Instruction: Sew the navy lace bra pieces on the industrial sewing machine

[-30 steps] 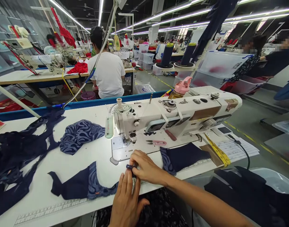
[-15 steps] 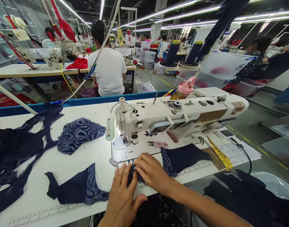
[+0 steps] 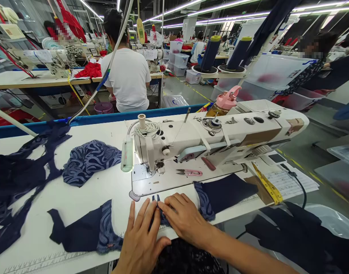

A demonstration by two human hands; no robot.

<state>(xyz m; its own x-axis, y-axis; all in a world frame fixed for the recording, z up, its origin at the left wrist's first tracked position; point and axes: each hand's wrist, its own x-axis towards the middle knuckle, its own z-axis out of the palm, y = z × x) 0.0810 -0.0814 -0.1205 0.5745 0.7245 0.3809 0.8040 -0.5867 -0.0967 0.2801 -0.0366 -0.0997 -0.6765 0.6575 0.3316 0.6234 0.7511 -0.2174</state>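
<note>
In the head view, a navy patterned fabric piece [image 3: 164, 218] lies at the table's front edge, mostly covered by my hands. Two narrow strap-like ends [image 3: 157, 198] poke out past my fingertips. My left hand [image 3: 144, 228] is spread over the fabric's left side, fingers stretched out and thumb apart. From the right, my right hand [image 3: 184, 217] bends its fingers down onto the same fabric, close to my left fingertips. To the left rests a navy panel with a lace edge [image 3: 83, 228]; a similar panel [image 3: 227, 192] lies right. Behind my hands stands a white sewing machine [image 3: 151, 148].
Pink-handled thread snips [image 3: 189, 172] lie on the machine bed. Patterned lace fabric [image 3: 90, 161] and dark cloth [image 3: 17, 175] lie left. A yellow tape measure [image 3: 267, 184] and papers [image 3: 294, 180] are right. A person in a white shirt [image 3: 127, 80] sits beyond.
The whole view has shifted slightly. Both hands stay on the fabric at the table edge, and the strap-like ends show more plainly beyond the fingertips.
</note>
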